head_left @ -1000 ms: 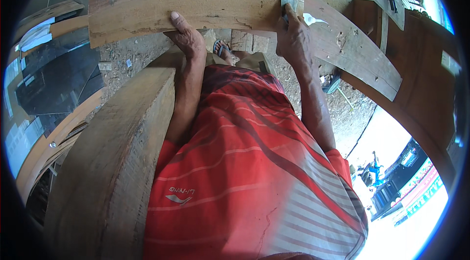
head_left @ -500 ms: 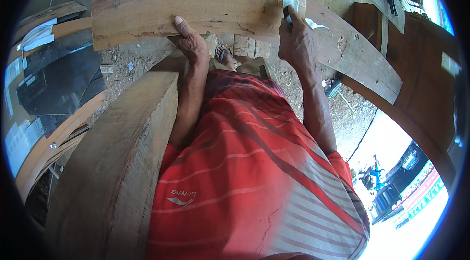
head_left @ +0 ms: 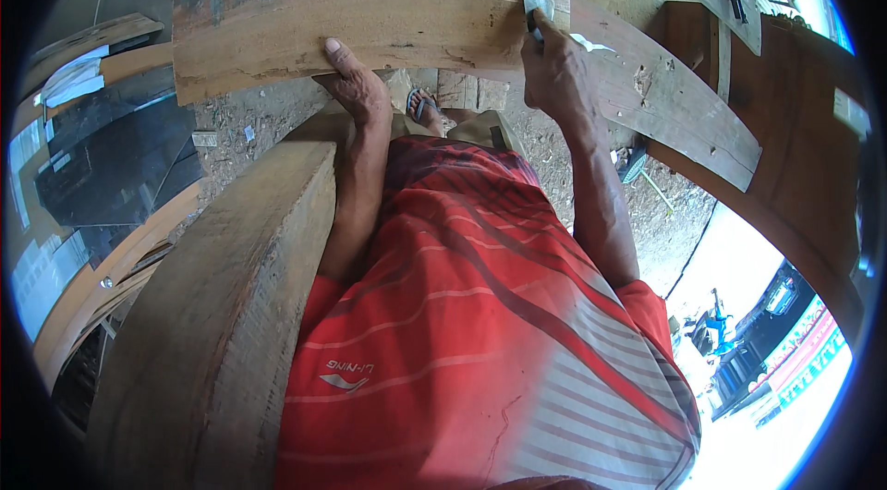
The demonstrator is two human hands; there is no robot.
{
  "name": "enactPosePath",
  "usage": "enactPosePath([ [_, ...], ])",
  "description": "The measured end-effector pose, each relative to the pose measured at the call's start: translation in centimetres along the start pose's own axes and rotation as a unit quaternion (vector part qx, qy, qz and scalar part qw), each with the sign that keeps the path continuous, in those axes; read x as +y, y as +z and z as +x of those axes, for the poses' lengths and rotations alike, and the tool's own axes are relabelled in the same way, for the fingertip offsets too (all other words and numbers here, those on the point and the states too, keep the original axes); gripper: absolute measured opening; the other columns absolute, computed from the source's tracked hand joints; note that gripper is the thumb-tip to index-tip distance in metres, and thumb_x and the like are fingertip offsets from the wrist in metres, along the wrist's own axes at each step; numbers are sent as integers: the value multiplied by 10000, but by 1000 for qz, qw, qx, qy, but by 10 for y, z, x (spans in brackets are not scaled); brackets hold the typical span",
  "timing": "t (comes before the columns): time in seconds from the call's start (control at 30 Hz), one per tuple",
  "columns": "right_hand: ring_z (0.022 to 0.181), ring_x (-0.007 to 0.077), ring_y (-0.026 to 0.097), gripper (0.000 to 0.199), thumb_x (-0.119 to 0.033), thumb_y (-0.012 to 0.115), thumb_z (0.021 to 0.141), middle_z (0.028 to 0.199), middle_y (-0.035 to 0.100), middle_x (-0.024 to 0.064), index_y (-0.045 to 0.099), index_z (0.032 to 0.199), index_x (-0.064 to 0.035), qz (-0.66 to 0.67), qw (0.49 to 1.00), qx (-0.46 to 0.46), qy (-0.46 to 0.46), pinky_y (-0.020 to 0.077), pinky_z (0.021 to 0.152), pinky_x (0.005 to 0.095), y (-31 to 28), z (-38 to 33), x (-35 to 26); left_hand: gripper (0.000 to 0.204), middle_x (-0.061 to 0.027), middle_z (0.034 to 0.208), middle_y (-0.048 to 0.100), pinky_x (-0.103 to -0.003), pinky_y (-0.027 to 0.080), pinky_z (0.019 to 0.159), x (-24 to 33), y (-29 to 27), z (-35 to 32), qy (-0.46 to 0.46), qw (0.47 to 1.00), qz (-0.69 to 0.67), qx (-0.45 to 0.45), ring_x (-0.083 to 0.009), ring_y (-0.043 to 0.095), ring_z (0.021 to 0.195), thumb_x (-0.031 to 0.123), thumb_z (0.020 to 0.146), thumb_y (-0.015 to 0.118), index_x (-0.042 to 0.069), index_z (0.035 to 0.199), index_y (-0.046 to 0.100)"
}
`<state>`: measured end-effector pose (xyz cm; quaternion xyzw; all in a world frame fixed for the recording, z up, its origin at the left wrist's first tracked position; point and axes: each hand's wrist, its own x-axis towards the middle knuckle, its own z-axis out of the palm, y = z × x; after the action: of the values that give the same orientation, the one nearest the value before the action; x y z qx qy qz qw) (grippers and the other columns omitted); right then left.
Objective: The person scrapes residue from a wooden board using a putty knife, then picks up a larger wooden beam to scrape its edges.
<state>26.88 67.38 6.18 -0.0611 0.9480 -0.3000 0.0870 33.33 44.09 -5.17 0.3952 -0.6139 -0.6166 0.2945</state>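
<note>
A wide wooden board with dark blue-grey stains lies across the top of the view. My left hand grips its near edge, thumb on the upper face and fingers hidden underneath. Near the board's right end, my right hand is closed around a small flat scraper with a pale blade, the index finger stretched along it. The blade touches the board's face. Cracks and rough spots run along the near edge of the wood.
A thick timber beam runs close along my left side. Another plank extends to the right beneath the board. Dark glass-like panels lie at the left. A white scrap sits beside my right hand, on the plank.
My right hand and the scraper have shifted slightly to the left. The board's right end also sits a little further left. My left hand keeps its grip on the edge.
</note>
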Motion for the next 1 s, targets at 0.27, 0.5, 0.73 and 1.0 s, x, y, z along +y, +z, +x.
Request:
enactPosePath([
  [0.27, 936, 502, 686, 412, -150, 578, 1037, 969, 683, 308, 584, 1412, 19, -26, 998, 28, -56, 549, 818, 567, 14, -39, 18, 832, -256, 1700, 328, -455, 334, 1256, -13, -4, 5, 2, 999, -32, -3, -363, 426, 1517, 470, 1124, 527, -33, 1679, 165],
  [0.5, 922, 484, 694, 401, -178, 603, 1050, 982, 693, 279, 603, 1421, -25, -57, 998, 4, -38, 555, 802, 552, 3, -36, 8, 862, -267, 1695, 322, -451, 334, 1257, -8, -2, 1, -12, 999, -45, -13, -365, 414, 1524, 482, 1113, 551, -32, 1679, 153],
  [0.73, 989, 354, 770, 333, -189, 627, 1077, 1123, 765, 205, 677, 1389, -84, -49, 994, -6, -99, 600, 821, 439, -113, -26, -39, 860, -276, 1666, 338, -455, 351, 1245, -26, -9, 8, 5, 997, -80, -20, -352, 427, 1502, 452, 1113, 565, -40, 1670, 132],
  [1.0, 987, 199, 734, 417, -138, 650, 1044, 1155, 776, 156, 665, 1460, -123, -168, 963, -185, -100, 569, 887, 360, -172, 70, 25, 850, -223, 1673, 349, -453, 358, 1241, -9, 2, 4, -11, 996, -86, 4, -336, 418, 1508, 481, 1102, 569, -21, 1661, 172],
])
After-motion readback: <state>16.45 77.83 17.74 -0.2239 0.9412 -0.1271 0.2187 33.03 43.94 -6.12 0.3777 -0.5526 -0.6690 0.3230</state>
